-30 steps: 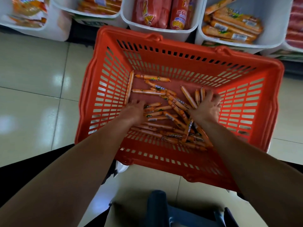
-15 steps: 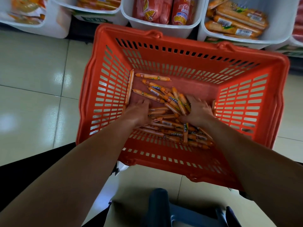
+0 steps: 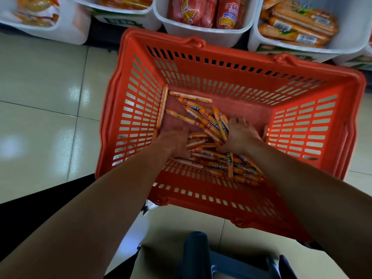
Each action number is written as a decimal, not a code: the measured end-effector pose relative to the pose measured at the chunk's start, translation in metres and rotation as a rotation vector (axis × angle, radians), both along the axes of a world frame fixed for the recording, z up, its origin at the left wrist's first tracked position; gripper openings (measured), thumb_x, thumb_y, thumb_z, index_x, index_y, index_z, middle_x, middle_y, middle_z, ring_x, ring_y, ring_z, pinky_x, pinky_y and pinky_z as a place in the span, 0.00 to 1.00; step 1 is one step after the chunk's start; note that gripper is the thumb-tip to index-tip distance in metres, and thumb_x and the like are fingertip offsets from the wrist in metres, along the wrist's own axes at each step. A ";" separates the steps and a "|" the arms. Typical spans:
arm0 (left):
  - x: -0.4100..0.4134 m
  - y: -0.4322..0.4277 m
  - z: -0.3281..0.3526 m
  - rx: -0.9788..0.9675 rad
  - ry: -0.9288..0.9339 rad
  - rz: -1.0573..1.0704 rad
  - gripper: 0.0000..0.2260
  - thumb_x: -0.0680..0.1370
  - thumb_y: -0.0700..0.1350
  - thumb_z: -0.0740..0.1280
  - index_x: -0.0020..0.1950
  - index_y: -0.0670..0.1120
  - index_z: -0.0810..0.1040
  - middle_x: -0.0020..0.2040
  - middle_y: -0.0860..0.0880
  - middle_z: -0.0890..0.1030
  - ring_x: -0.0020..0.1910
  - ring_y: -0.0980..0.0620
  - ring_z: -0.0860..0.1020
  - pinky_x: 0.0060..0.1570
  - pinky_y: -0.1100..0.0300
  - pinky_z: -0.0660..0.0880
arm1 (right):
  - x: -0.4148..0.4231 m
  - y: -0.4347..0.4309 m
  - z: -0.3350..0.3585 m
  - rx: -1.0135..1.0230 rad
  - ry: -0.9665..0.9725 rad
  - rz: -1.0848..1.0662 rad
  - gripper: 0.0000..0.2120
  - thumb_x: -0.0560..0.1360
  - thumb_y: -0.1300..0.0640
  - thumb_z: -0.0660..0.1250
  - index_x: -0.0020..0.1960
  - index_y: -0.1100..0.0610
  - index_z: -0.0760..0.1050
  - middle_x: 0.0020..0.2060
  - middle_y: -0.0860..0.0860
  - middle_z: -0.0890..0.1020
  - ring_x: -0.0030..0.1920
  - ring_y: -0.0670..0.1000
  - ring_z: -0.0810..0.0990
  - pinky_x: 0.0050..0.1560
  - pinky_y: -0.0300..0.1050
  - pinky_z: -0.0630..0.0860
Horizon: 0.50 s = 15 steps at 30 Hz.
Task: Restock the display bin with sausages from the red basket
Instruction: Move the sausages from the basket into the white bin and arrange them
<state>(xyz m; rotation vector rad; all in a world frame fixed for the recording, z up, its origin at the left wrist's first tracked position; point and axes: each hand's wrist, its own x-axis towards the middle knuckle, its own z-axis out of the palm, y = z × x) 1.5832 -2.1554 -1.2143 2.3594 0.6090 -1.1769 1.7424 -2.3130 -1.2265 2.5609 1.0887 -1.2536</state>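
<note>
The red basket (image 3: 201,63) stands on the floor in front of me. Several thin orange sausages (image 3: 191,96) lie loose on its bottom, most of them heaped toward the near wall. Both my hands are down in the heap. My left hand (image 3: 174,142) curls its fingers into the left side of the pile, with the fingertips hidden. My right hand (image 3: 241,135) lies curved over a bunch of sausages, thumb tucked against them from the left. White display bins line the top edge; the one at the right (image 3: 302,50) holds orange sausage packs.
A middle white bin (image 3: 203,35) holds fat red sausages, and two more bins (image 3: 66,33) stand to the left. Glossy beige floor tiles (image 3: 50,97) spread left of the basket. A dark blue stool (image 3: 197,256) sits under me by the basket's near wall.
My right hand has swept in from the right, pushing sausages toward the middle. My left hand has closed in from the left. The pile between them is tighter.
</note>
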 end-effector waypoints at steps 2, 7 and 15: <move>-0.001 -0.001 -0.001 -0.015 -0.002 0.004 0.35 0.72 0.58 0.73 0.72 0.48 0.64 0.68 0.45 0.74 0.66 0.44 0.73 0.64 0.47 0.71 | -0.001 0.000 0.000 0.015 0.029 -0.044 0.52 0.58 0.38 0.81 0.72 0.58 0.61 0.68 0.58 0.68 0.67 0.61 0.70 0.65 0.57 0.70; -0.003 -0.001 -0.002 -0.085 0.003 0.107 0.32 0.74 0.52 0.74 0.74 0.46 0.64 0.68 0.44 0.74 0.66 0.42 0.74 0.63 0.50 0.72 | -0.005 -0.006 0.000 0.077 0.069 -0.150 0.43 0.60 0.42 0.80 0.66 0.55 0.64 0.56 0.55 0.77 0.57 0.58 0.78 0.56 0.54 0.76; -0.008 0.004 0.004 -0.079 -0.003 0.177 0.30 0.69 0.54 0.77 0.68 0.50 0.72 0.61 0.48 0.78 0.58 0.47 0.77 0.54 0.54 0.75 | -0.002 -0.004 0.003 0.135 0.153 -0.225 0.36 0.62 0.38 0.78 0.62 0.51 0.69 0.52 0.50 0.80 0.52 0.53 0.79 0.54 0.52 0.78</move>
